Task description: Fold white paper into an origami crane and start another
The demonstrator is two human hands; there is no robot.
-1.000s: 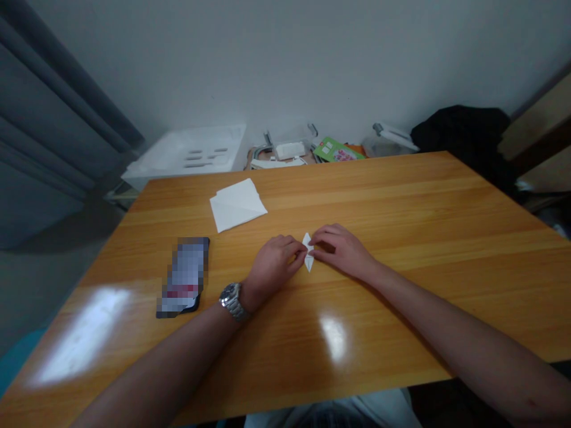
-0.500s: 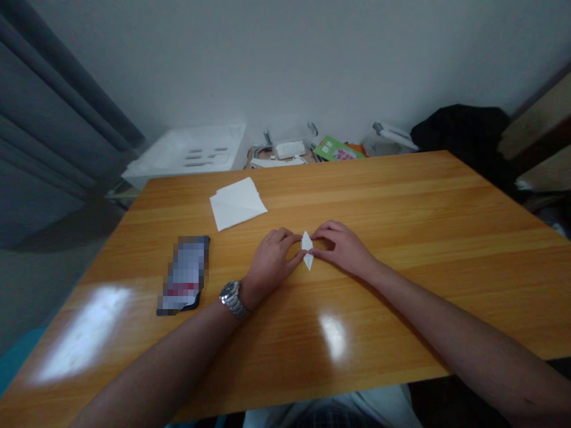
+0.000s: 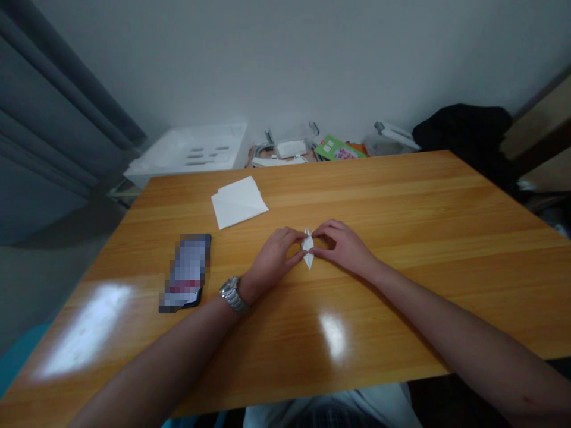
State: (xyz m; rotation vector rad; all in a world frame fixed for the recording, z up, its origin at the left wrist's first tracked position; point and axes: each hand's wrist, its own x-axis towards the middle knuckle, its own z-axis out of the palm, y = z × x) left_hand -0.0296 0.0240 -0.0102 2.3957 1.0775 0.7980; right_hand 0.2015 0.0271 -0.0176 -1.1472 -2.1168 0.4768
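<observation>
Left hand (image 3: 275,252) and right hand (image 3: 343,244) pinch folded paper (image 3: 307,244) — a white tray (image 3: 173,151) stands behind.

Both hands (image 3: 275,255) (image 3: 345,245) are bare, with a silver metal-link watch (image 3: 235,296) and pale clothing (image 3: 379,405) below.

I count one folded paper (image 3: 308,244), one phone (image 3: 188,267), one watch (image 3: 232,292), one booklet (image 3: 338,148), and perhaps two sheets (image 3: 239,203).

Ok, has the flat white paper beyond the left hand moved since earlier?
No: judged against the table, the flat white paper lies where it did.
</observation>
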